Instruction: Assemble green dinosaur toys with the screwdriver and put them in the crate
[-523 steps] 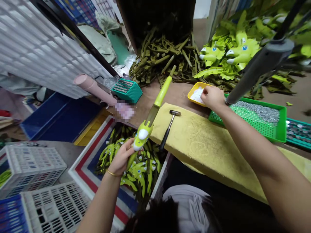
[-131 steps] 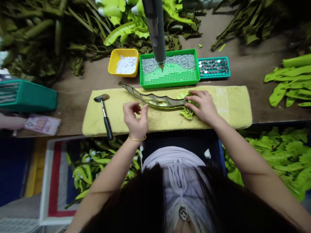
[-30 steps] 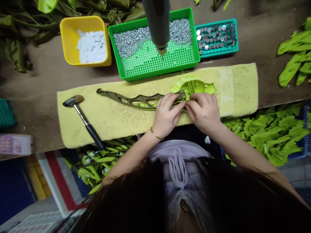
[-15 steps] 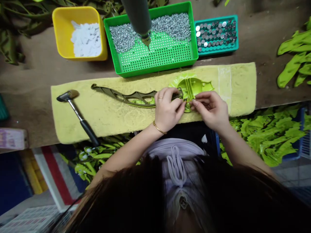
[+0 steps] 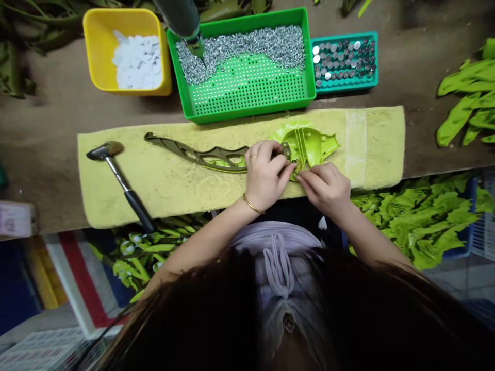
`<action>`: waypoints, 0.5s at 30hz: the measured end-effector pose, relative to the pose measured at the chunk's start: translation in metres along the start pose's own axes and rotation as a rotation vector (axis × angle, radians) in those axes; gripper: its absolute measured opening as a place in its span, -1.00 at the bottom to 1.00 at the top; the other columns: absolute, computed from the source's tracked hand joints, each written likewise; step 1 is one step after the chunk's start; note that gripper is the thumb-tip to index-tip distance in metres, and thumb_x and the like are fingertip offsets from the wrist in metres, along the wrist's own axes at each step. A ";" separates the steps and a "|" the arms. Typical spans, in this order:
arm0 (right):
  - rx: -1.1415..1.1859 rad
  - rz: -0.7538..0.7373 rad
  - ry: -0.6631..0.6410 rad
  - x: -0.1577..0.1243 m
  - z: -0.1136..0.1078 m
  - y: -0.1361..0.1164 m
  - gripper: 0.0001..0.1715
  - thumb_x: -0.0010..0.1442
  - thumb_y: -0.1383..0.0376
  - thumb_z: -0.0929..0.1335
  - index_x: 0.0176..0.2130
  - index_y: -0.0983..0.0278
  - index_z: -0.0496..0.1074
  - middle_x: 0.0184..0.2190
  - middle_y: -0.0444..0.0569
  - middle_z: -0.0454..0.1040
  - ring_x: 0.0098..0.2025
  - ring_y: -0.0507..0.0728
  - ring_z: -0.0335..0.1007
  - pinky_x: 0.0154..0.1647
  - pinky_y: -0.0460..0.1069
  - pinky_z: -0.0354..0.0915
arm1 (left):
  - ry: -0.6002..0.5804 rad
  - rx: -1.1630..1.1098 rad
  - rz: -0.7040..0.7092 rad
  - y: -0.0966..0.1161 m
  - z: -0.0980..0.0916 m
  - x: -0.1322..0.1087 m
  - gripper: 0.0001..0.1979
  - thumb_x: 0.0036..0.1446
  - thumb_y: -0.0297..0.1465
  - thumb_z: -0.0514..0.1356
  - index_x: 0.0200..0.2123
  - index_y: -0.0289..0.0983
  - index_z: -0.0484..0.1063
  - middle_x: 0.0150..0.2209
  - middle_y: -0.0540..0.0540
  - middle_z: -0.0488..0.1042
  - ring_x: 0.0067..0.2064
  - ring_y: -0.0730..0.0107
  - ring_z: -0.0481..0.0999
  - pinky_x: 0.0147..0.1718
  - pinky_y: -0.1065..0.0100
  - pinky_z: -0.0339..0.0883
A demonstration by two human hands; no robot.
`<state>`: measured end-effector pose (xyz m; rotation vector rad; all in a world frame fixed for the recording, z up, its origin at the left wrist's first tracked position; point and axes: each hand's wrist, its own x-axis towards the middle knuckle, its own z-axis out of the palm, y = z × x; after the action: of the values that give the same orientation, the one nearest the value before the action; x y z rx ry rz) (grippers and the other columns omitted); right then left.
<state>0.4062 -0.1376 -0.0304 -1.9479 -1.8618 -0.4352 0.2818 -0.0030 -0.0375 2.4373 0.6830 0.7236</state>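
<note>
Over the yellow towel (image 5: pixel 185 193), left hand (image 5: pixel 266 175) and right hand (image 5: pixel 325 188) pinch the green plastic part (image 5: pixel 309 144); the screwdriver (image 5: pixel 180 20) has shifted left.

Soft, even, slightly dim light across the surface (image 5: pixel 46 129), and only a faint shadow under the right hand (image 5: pixel 325 189); small glints flick off the screws (image 5: pixel 247 46), dark hair (image 5: pixel 201 314) blurs the bottom, and the edges bow outward!
</note>
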 end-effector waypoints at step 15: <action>0.103 0.104 -0.249 0.005 -0.006 0.005 -0.81 0.29 0.24 0.29 -0.19 0.19 0.49 -0.29 -0.03 0.49 -0.21 0.13 0.27 -0.18 0.06 0.10 | -0.027 0.019 -0.028 0.002 0.002 0.002 -0.68 0.24 -0.19 0.16 -0.51 -0.22 0.39 -0.22 -0.11 0.44 -0.05 0.14 0.34 -0.01 0.02 0.13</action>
<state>0.4122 -0.1367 -0.0230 -2.0956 -1.8760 -0.0652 0.2850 -0.0039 -0.0369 2.4455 0.7156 0.6746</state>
